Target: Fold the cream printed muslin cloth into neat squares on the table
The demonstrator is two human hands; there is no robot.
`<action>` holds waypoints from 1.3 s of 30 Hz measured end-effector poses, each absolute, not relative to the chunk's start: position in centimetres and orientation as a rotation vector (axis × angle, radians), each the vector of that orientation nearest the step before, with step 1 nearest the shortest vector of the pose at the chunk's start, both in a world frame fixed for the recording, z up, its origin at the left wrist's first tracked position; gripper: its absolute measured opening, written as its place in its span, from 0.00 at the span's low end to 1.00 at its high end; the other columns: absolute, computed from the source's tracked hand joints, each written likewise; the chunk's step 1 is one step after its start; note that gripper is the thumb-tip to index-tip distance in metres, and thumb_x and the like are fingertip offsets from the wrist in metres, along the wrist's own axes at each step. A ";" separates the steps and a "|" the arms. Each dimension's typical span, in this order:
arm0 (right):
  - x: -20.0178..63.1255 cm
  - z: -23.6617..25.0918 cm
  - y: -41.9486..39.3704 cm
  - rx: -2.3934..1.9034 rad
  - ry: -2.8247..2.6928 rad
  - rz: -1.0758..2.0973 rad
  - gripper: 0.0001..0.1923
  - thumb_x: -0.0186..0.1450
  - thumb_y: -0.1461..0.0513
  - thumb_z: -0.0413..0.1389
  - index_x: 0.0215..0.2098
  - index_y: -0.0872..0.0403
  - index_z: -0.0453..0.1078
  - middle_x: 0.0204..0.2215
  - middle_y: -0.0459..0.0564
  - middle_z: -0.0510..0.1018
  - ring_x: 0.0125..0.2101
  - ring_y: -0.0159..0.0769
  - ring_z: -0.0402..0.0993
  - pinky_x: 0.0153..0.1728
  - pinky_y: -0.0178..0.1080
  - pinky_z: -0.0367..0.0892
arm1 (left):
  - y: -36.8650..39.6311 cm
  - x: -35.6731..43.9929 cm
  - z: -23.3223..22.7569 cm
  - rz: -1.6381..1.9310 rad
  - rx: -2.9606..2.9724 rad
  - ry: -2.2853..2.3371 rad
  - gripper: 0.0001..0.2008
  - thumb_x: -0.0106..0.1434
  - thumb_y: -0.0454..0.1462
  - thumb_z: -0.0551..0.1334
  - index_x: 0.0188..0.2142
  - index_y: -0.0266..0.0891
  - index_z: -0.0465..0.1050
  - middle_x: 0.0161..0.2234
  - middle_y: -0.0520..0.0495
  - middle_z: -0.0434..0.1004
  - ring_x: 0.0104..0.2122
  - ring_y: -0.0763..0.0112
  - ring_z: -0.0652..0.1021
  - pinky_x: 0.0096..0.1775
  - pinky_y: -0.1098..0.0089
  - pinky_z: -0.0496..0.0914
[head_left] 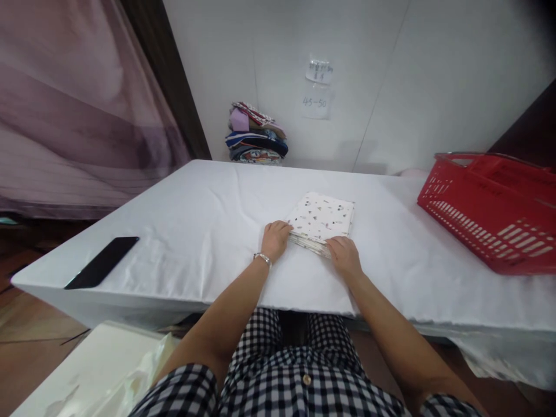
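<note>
A folded white cloth with small coloured specks (322, 219) lies on the white-covered table (208, 220), a little past the near edge. My left hand (274, 238), with a metal bracelet at the wrist, grips the cloth's near left corner. My right hand (344, 255) holds the near right corner, fingers curled over the folded edge. Both forearms reach in from the bottom of the view.
A red plastic basket (490, 214) stands at the right on the table. A stack of folded colourful clothes (256, 136) sits at the back against the wall. A black phone (102, 262) lies near the left edge. A white bag (108, 376) is below.
</note>
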State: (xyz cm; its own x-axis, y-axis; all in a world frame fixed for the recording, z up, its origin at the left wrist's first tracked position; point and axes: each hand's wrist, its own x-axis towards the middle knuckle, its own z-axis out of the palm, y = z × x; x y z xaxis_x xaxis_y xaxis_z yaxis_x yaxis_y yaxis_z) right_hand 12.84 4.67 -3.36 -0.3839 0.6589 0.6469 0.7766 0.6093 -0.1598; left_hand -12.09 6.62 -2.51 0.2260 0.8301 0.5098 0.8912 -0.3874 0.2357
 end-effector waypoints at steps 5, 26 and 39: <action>12.9 -3.4 4.3 -1.119 -2.225 -0.164 0.13 0.69 0.61 0.47 0.40 0.52 0.73 0.35 0.51 0.75 0.37 0.39 0.67 0.38 0.41 0.60 | 6.6 -12.1 -2.8 -0.888 -2.386 -1.709 0.15 0.62 0.28 0.53 0.44 0.44 0.72 0.45 0.46 0.75 0.48 0.62 0.70 0.48 0.59 0.63; 12.4 -3.2 5.1 -1.098 -2.013 -0.103 0.14 0.69 0.62 0.45 0.41 0.52 0.73 0.35 0.52 0.76 0.37 0.39 0.69 0.40 0.42 0.65 | 5.4 -8.8 -2.4 -0.789 -2.523 -1.360 0.13 0.66 0.32 0.53 0.44 0.47 0.74 0.38 0.46 0.73 0.42 0.65 0.69 0.44 0.61 0.62; 12.6 -3.5 5.3 -1.099 -2.047 -0.116 0.13 0.69 0.62 0.46 0.41 0.53 0.73 0.36 0.52 0.76 0.39 0.39 0.69 0.40 0.42 0.63 | 6.1 -8.6 -2.5 -0.740 -2.492 -1.396 0.11 0.65 0.30 0.54 0.35 0.42 0.74 0.36 0.45 0.72 0.40 0.63 0.68 0.39 0.61 0.61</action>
